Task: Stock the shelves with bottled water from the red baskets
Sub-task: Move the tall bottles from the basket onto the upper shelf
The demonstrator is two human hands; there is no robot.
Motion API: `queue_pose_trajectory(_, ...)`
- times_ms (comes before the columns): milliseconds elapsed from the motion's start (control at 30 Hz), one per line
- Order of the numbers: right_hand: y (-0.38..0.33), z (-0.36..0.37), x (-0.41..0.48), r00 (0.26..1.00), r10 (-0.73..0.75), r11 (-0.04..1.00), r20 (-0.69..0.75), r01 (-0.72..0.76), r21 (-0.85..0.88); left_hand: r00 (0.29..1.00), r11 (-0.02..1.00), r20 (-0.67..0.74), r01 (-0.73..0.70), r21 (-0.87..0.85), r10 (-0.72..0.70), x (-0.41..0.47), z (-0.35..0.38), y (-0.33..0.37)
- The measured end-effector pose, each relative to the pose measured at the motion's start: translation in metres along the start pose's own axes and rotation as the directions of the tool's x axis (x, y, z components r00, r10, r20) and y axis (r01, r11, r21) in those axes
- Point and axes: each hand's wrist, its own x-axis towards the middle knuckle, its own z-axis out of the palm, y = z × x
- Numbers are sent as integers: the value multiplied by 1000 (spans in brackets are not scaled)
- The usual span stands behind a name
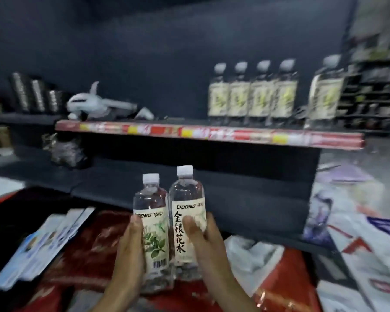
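Two water bottles are being held upright and touching, low in front of the shelving. The left bottle (pixel 153 212) is being gripped around its label by the left hand (pixel 128 248) and the right bottle (pixel 187 199) by the right hand (pixel 207 244), with a thumb being pressed on each label. The step in hand is judged to be the carry towards the shelf; no red basket is being clearly shown. On the upper shelf (pixel 212 134) a row of four matching bottles (pixel 252 95) is being displayed, with a fifth bottle (pixel 327 91) standing apart to its right. For the next move, a lift over the red-edged lip is probably being called for, then an upright placing left of the row, clear of the plush aeroplane (pixel 95 104).
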Motion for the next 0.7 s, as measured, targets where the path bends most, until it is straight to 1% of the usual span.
queue_pose_trajectory(67, -31, -39, 13, 995, -80, 996, -54, 78, -35, 987, 994, 148, -52, -99, 67, 19, 41, 27)
queue_pose_trajectory(100, -43, -58, 21, 991, -114, 993, -65, 110, -52, 968, 986, 230, -66, -151, 100, 29, 60, 41)
queue_pose_trajectory(133, -55, -76, 27, 989, -126, 991, -77, 121, -60, 946, 980, 307, -51, -191, 109, 40, 77, 52)
queue_pose_trajectory(200, -78, -109, 39, 983, -160, 985, -90, 153, -76, 877, 962, 456, -22, -272, 149, 60, 108, 72)
queue_pose_trajectory(267, -95, -136, 50, 975, -204, 976, -93, 195, -102, 823, 944, 532, -17, -331, 201, 78, 135, 90)
queue_pose_trajectory(333, -109, -154, 63, 959, -262, 957, -108, 244, -157, 765, 931, 582, -61, -361, 276, 95, 157, 105)
queue_pose_trajectory(400, -121, -167, 80, 942, -308, 939, -137, 278, -202, 727, 920, 603, -99, -380, 327, 114, 171, 119)
queue_pose_trajectory(467, -132, -171, 101, 927, -331, 935, -176, 297, -193, 716, 912, 600, -128, -389, 357, 134, 179, 132)
queue_pose_trajectory(600, -148, -162, 150, 903, -371, 924, -219, 336, -181, 736, 896, 538, -218, -386, 411, 183, 178, 154)
queue_pose_trajectory(700, -158, -147, 181, 877, -441, 892, -190, 405, -199, 753, 887, 487, -290, -359, 443, 228, 159, 171)
